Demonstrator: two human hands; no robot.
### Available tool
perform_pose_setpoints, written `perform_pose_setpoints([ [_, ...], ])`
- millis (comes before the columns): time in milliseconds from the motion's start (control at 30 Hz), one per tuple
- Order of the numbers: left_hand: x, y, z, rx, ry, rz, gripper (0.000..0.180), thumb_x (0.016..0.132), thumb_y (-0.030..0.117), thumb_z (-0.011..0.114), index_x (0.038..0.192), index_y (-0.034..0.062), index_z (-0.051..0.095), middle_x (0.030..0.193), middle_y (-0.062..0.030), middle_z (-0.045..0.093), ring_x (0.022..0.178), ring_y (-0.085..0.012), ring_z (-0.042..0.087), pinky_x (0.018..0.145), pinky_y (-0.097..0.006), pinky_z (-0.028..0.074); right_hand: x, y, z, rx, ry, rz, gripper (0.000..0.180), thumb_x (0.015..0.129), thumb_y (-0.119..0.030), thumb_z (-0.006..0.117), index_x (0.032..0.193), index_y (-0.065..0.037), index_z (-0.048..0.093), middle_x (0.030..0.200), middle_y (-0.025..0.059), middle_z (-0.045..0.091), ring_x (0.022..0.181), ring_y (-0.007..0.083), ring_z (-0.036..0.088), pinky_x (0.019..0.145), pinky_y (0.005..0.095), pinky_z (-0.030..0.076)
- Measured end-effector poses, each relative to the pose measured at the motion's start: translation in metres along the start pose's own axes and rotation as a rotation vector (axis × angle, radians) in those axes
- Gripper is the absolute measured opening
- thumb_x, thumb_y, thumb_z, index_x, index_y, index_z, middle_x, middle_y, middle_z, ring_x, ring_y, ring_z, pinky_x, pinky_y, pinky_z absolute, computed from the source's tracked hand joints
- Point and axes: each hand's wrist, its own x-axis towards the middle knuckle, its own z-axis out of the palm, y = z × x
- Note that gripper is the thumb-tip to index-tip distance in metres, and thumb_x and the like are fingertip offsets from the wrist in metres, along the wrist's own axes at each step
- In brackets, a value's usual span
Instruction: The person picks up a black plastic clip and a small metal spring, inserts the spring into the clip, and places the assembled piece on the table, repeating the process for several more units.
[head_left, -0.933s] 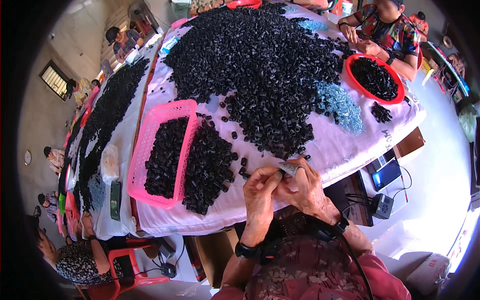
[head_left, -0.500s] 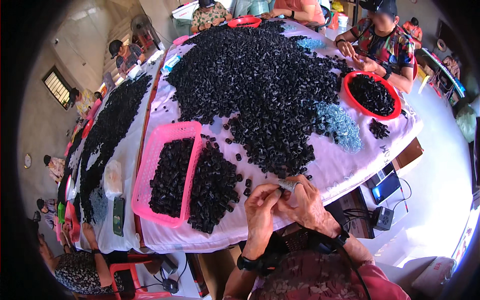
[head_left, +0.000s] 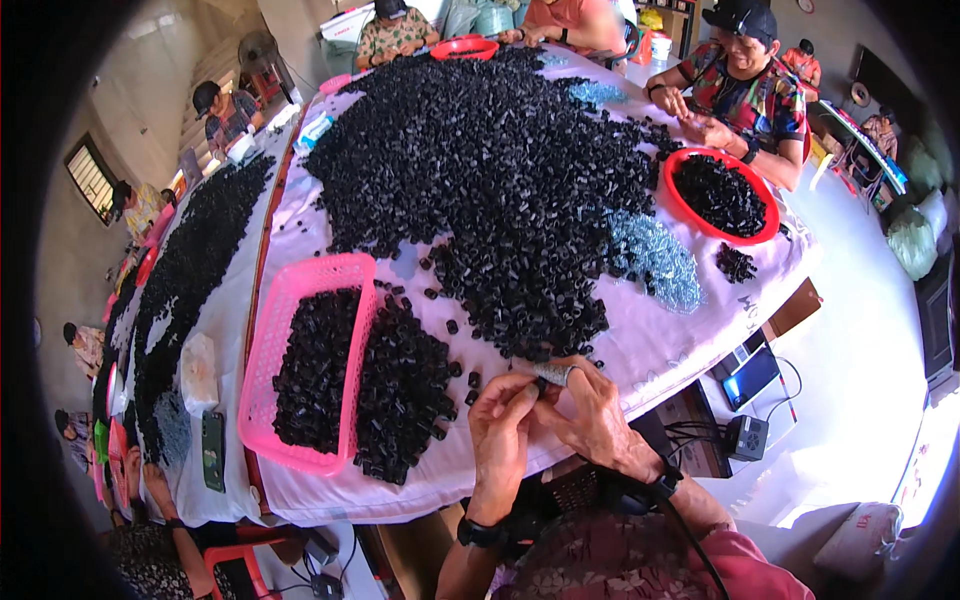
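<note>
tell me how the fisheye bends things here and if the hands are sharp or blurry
Head view: the table edge bows strongly toward the dark round rim; the left hand and right hand, pinching a small grey piece, look reasonably sharp; bright daylight washes out the floor at right.

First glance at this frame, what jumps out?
The huge heap of small black parts covering the middle of the white-clothed table. Next, the pink basket at its left, full of the same parts. At the near edge, the left hand and right hand pinch a small grey piece together.
</note>
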Motion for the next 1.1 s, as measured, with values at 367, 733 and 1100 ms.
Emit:
perform_pose_setpoints([
  [367, -0.001, 0.016, -0.001, 0.102, 0.029, 0.061, 0.012, 0.089, -0.003, 0.064, 0.101, -0.002, 0.066, 0.094, -0.0082, 0.069, 0.082, -0.015, 0.067, 0.077, -0.027, 0.053, 0.014, -0.007, -0.021, 0.274, -0.129, 0.091, 0.038, 0.079, 0.005, 0.065, 0.116, -0.001, 0.065, 0.114, 0.0184, 0.065, 0.103, 0.0343, 0.065, 0.087, 0.0395, 0.053],
  [733, -0.011, 0.015, -0.014, 0.109, 0.0, 0.006, 0.018, 0.087, -0.002, 0.069, 0.105, -0.0029, 0.068, 0.094, -0.0111, 0.071, 0.081, -0.0164, 0.068, 0.074, -0.028, 0.055, 0.007, -0.009, -0.008, 0.485, -0.016, 0.3, 0.028, 0.079, 0.004, 0.065, 0.106, -0.002, 0.069, 0.099, 0.0081, 0.07, 0.088, 0.0159, 0.069, 0.078, 0.0291, 0.054],
  [1100, -0.013, 0.019, -0.011, 0.231, -0.001, -0.009, 0.021, 0.086, -0.005, 0.067, 0.107, -0.0035, 0.066, 0.094, -0.0086, 0.07, 0.082, -0.0129, 0.065, 0.079, -0.025, 0.051, 0.015, -0.01, -0.009, 0.244, 0.034, 0.093, 0.018, 0.073, 0.003, 0.067, 0.09, 0.001, 0.064, 0.091, 0.0135, 0.066, 0.077, 0.0271, 0.068, 0.068, 0.0345, 0.055],
])
